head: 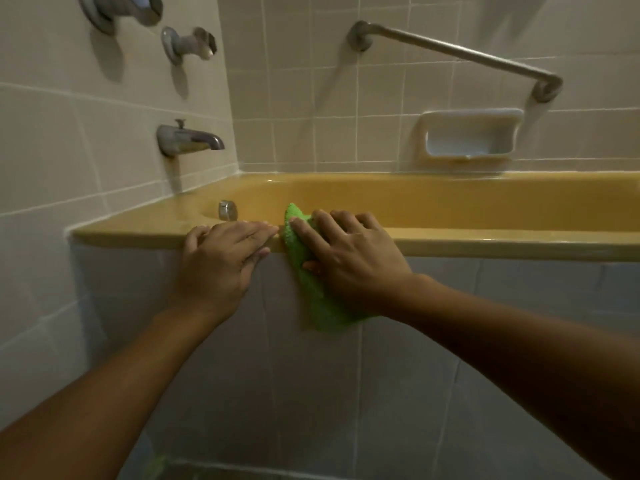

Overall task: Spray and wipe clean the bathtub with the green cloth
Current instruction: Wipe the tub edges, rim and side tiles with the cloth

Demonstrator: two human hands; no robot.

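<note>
On the bathtub rim point(485, 237), the right hand point(353, 251) pressed the green cloth point(318, 306) flat, seemingly mid-wipe; the left hand point(218, 258) rested flat, empty. Next, probably a sweep along.

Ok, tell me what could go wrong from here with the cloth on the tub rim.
1. Much of the green cloth hangs off the bathtub rim down the front panel, pinned only by the flat right hand; a stroke could let it slip off.
2. The left hand rests on the rim right beside the cloth, so a leftward wipe may bump it and leave that patch uncleaned.
</note>
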